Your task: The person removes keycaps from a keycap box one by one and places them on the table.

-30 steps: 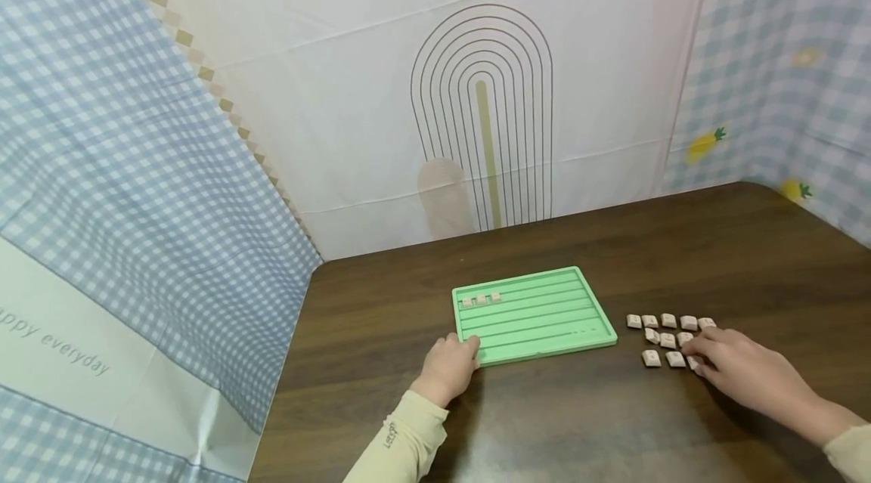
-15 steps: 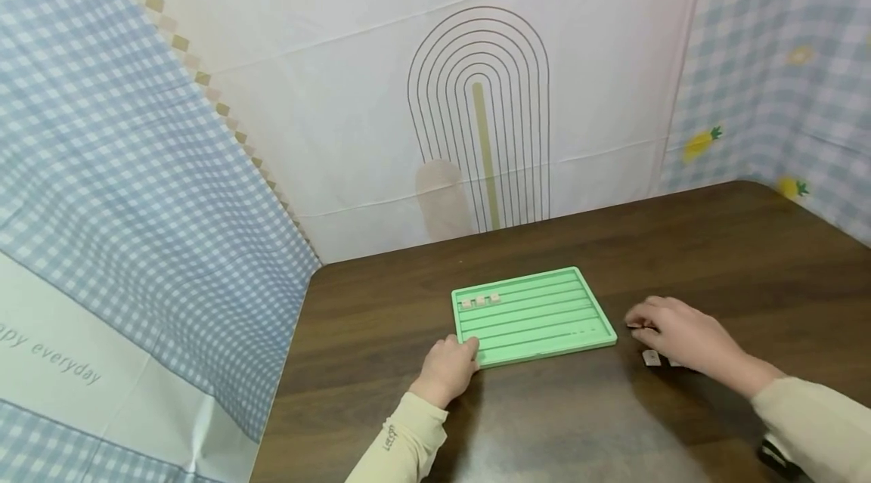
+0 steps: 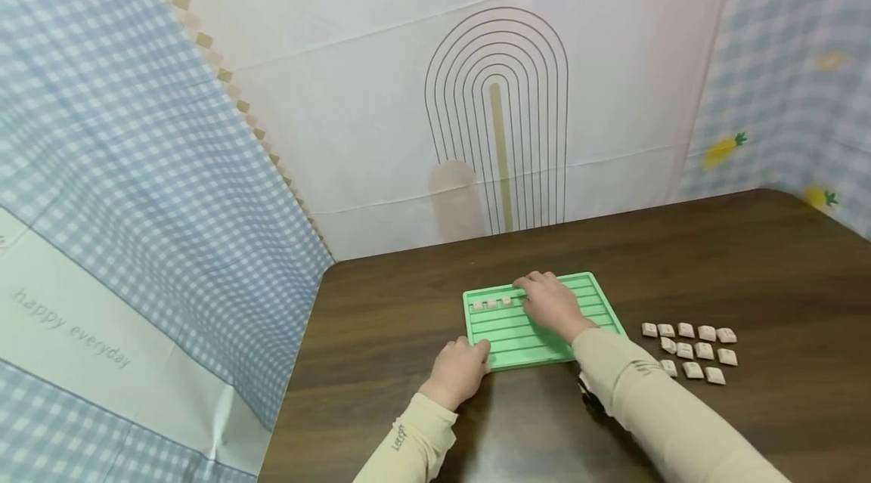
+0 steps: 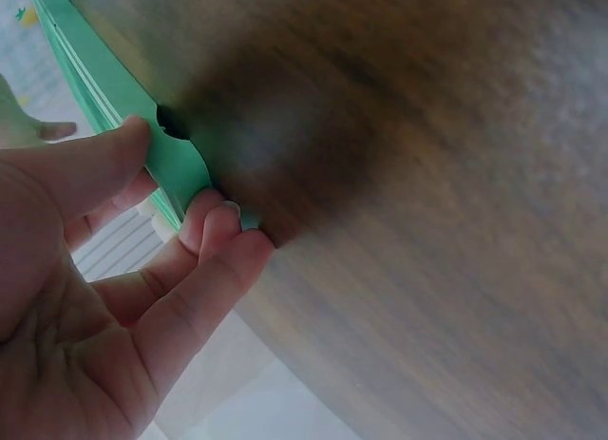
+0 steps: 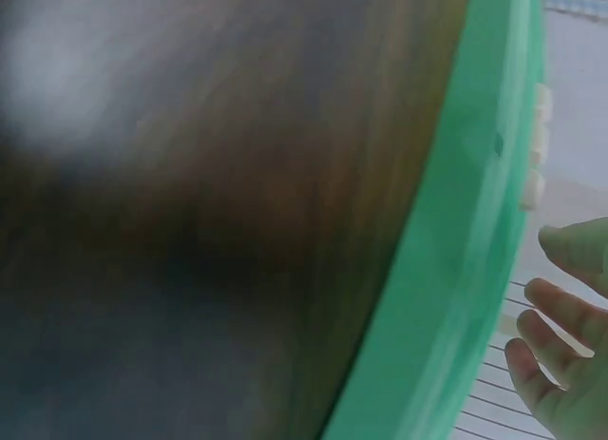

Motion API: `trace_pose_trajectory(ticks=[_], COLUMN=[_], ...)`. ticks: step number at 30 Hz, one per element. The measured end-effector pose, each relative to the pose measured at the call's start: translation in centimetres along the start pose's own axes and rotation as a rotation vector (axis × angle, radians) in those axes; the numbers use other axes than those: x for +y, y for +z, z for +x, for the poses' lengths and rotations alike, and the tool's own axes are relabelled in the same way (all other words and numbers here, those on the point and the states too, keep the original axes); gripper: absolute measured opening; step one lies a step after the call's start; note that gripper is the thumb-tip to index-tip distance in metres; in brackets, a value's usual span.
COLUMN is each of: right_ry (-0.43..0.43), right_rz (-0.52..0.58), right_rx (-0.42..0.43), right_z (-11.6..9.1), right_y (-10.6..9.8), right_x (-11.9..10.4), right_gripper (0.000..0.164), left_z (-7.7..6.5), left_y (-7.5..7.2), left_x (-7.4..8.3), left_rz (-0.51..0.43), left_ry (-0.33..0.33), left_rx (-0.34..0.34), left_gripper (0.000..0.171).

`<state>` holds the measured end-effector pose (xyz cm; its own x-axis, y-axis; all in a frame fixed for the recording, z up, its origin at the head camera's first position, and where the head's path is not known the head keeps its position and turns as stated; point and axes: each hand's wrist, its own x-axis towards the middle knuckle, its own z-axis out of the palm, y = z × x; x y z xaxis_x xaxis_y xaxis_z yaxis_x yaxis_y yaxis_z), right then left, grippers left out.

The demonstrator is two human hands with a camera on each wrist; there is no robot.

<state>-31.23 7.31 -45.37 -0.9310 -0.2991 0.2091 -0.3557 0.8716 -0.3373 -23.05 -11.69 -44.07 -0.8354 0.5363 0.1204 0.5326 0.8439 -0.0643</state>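
A light green tray [image 3: 524, 332] with raised ridges lies on the table. My left hand [image 3: 457, 371] grips its near left corner; the left wrist view shows the thumb and curled fingers [image 4: 233, 255] against the rim. Over the tray's far side is my right hand [image 3: 550, 305], to the right of a short row of beige keycaps [image 3: 492, 303]. In the right wrist view its fingers [image 5: 560, 307] are spread apart, and I see nothing between them. The hand and sleeve cover part of the tray's right half.
On the dark wooden table [image 3: 381, 332], right of the tray, several more keycaps [image 3: 684, 350] lie in loose rows. A printed cloth [image 3: 354, 128] hangs behind the table, and a blue checked curtain [image 3: 224, 241] hangs at the left.
My right hand has moved left from the loose keycaps to above the tray. It uncovers the loose rows. My left hand stays at the tray's corner.
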Motion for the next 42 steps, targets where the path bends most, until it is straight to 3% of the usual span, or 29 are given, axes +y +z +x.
trace_pose_trajectory(ticks=[6,13,20,25,29,34,38,42], right_ry=[-0.012,-0.029,0.01,-0.026,-0.059,-0.104,-0.089,-0.034], right_rz=[-0.059,-0.099,-0.072,-0.087,-0.089,-0.065,-0.027,0.009], right_rx=[-0.006,0.007,-0.018,0.034,0.083,0.094,0.054,0.027], right_z=[0.5,0.8,1.2,1.2,1.1,-0.4,-4.3,-9.5], right_y=[1.4,1.3,1.6,1.2,-0.8,-6.0,-9.9,-12.0], right_x=[-0.6,-0.9,-1.4,-1.5,-1.3,0.1,2.9,7.3], right_gripper=[0.025,0.024,0.025,0.023,0.021,0.021,0.023,0.024], left_z=[0.1,0.0,0.0,0.0,0.0,-0.1,-0.1,-0.1], left_y=[0.0,-0.4,-0.5,-0.3,-0.3,-0.4,-0.4,-0.2], left_x=[0.0,0.1,0.1,0.1,0.1,0.2,0.2,0.0], left_rz=[0.02,0.026,0.021,0.016,0.013,0.002,0.0,0.004], left_ry=[0.006,0.017,0.002,0.003,0.004,-0.003,0.004,0.009], left_rx=[0.01,0.027,0.013,0.013,0.002,-0.001,0.002,0.003], left_gripper=[0.019,0.019,0.021,0.021,0.021,0.017,0.016,0.015])
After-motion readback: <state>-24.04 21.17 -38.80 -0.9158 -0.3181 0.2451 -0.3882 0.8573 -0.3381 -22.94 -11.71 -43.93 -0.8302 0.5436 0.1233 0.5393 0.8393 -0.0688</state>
